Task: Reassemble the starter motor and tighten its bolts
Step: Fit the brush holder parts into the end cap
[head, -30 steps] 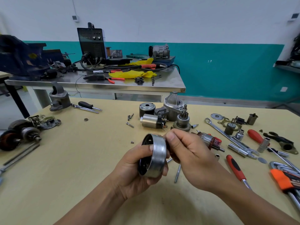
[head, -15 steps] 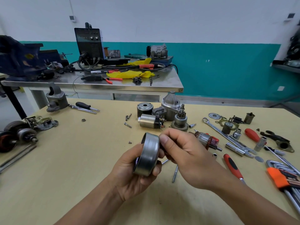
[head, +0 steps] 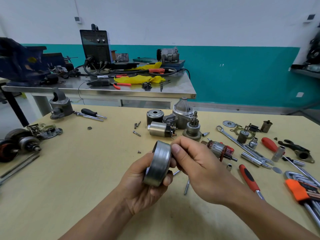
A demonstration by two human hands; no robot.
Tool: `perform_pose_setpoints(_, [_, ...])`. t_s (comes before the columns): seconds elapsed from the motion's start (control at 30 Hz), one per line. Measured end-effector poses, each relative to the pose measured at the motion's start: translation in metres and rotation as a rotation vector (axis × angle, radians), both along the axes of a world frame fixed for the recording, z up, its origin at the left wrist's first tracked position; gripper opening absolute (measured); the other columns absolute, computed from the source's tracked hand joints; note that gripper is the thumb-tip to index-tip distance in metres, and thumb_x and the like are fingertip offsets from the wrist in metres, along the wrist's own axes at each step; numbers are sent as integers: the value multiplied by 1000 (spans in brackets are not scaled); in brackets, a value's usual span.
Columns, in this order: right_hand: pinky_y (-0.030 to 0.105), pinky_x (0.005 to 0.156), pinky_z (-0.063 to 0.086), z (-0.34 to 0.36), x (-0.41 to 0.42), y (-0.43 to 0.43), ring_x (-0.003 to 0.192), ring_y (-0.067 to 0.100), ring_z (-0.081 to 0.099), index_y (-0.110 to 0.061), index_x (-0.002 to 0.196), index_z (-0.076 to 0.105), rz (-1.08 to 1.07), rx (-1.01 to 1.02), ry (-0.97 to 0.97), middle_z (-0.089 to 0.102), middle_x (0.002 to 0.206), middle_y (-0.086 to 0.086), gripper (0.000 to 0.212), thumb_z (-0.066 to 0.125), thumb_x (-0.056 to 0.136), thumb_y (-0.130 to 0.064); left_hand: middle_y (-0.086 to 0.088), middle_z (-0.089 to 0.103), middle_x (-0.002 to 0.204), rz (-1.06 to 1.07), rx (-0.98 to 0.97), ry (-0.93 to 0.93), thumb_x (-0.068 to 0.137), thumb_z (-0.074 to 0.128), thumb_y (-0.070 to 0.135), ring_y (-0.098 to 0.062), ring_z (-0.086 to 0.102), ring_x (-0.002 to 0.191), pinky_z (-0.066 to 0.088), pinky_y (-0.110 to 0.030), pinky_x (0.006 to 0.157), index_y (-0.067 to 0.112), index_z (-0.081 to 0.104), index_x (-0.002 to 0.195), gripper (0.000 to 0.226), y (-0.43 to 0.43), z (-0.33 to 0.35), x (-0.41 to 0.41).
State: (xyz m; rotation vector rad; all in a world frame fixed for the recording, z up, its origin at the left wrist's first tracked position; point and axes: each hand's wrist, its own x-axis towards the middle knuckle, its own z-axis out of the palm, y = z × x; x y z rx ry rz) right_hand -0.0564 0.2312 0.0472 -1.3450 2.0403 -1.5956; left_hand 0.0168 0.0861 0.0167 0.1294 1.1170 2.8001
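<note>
My left hand (head: 143, 184) holds a short steel motor housing ring (head: 158, 163) from below, tilted on edge above the table. My right hand (head: 195, 168) pinches the ring's right rim with thumb and fingers. Behind them on the wooden table (head: 69, 170) lie the solenoid (head: 160, 129), the nose housing (head: 181, 110), a pinion gear assembly (head: 192, 128), a dark end cap (head: 155, 116) and the copper-wound armature (head: 220, 149). Long bolts (head: 187, 187) lie under my right hand. Loose screws (head: 136, 133) lie left of the solenoid.
Wrenches (head: 242, 146), red-handled screwdrivers (head: 249, 179), sockets (head: 278, 153) and an orange hex key set (head: 301, 191) crowd the right side. Other motor parts (head: 22, 141) sit at the left edge, a grey casting (head: 59, 105) at back left. A steel bench (head: 103, 89) stands behind.
The ring has turned in my hands so its outer wall faces me and the dark inside no longer shows. Both hands kept their grip and shifted slightly left.
</note>
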Motion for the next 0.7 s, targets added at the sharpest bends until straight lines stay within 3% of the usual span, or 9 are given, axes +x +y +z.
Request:
perform_pose_setpoints(0.13, [27, 61, 38, 0, 0, 0, 63, 3, 46, -28, 75, 53, -76, 25, 103, 54, 69, -10, 34, 36, 100, -42, -12, 68, 73, 7, 22, -22, 49, 98, 20, -17, 61, 42, 41, -18, 27, 0, 76, 83, 45, 2, 0, 1])
perform_pose_setpoints(0.23, [26, 61, 40, 3, -1, 4, 66, 2, 49, -26, 80, 58, -70, 7, 53, 54, 69, -12, 30, 42, 96, -46, -12, 68, 73, 7, 43, -11, 51, 97, 18, -16, 61, 42, 42, -18, 27, 0, 76, 84, 43, 1, 1, 0])
perform_pose_setpoints(0.4, [42, 75, 54, 7, -1, 6, 80, 7, 64, -26, 92, 64, -49, 16, 28, 68, 78, -13, 15, 53, 91, -36, -9, 68, 71, 28, 8, 4, 50, 97, 22, -13, 60, 42, 41, -17, 27, 0, 76, 76, 40, 0, 0, 0])
perform_pose_setpoints(0.6, [29, 61, 42, 3, -2, 2, 63, 3, 47, -22, 76, 55, -107, 61, 131, 53, 67, -9, 35, 38, 97, -44, -12, 67, 71, 28, 20, -32, 44, 99, 21, -16, 59, 40, 40, -18, 26, 2, 77, 81, 47, 4, 1, 0])
perform_pose_setpoints(0.7, [20, 64, 44, 5, -4, 5, 70, 3, 53, -26, 83, 59, -91, 46, 93, 56, 71, -15, 28, 42, 95, -46, -13, 67, 69, 48, 26, -51, 38, 100, 19, -17, 58, 38, 39, -17, 25, 1, 76, 78, 50, 4, 3, 0])
